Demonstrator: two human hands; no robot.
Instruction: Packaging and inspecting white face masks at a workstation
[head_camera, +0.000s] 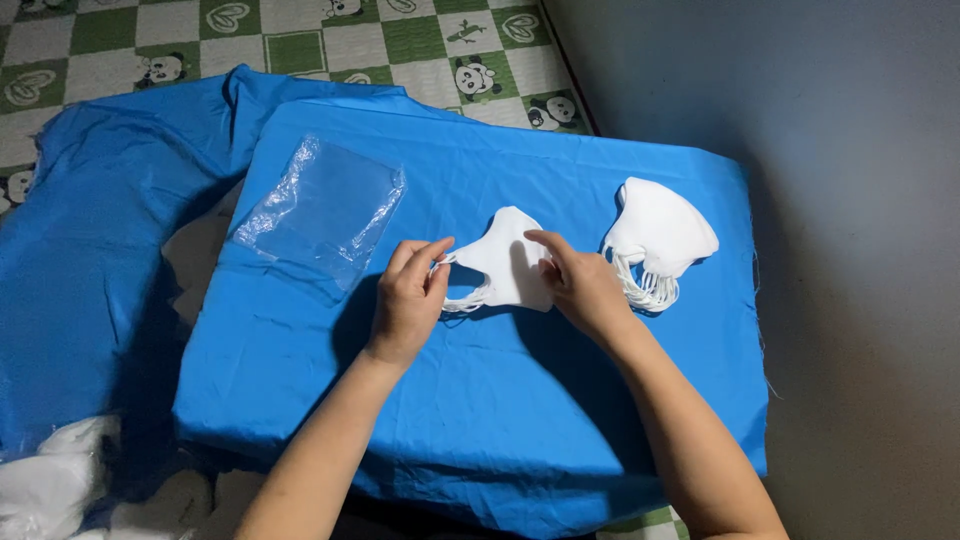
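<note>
A folded white face mask (507, 262) lies in the middle of a blue cloth-covered surface (480, 400). My left hand (410, 300) pinches the mask's ear loops at its left end between thumb and forefinger. On the mask's right edge rests my right hand (578, 282), its forefinger pressing down on the top. A stack of several more white masks (658, 236) sits just to the right, loops hanging toward me.
A clear plastic bag (325, 208) lies flat at the upper left of the blue cloth. White material (55, 490) is heaped at the lower left. A green-and-white checked panda mat (300, 45) lies beyond, and a grey wall (850, 200) rises on the right.
</note>
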